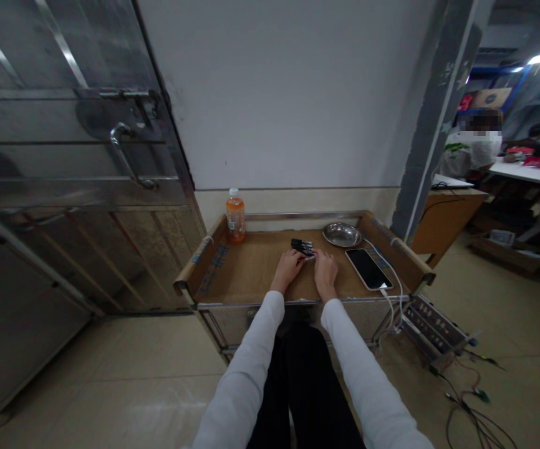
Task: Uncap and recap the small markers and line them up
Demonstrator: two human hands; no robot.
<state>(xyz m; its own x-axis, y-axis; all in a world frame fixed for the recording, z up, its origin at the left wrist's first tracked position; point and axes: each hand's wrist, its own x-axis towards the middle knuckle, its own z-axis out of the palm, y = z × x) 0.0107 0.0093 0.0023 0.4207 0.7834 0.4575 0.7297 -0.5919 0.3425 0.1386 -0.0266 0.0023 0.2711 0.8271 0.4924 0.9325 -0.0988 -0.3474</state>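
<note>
My left hand and my right hand are close together over the middle of the cardboard-lined cart top. Both have their fingers bent and closed, with the fingertips meeting at the near end of a small bunch of black pieces with silvery parts. These pieces lie side by side just beyond my fingers, too small to name. A thin pale edge shows between the fingertips; what exactly is pinched there I cannot make out.
At the back left stands a bottle of orange drink. A round metal dish and a phone on a white cable lie right. Beside the cart, a metal box and loose cables are on the floor. A person is far right.
</note>
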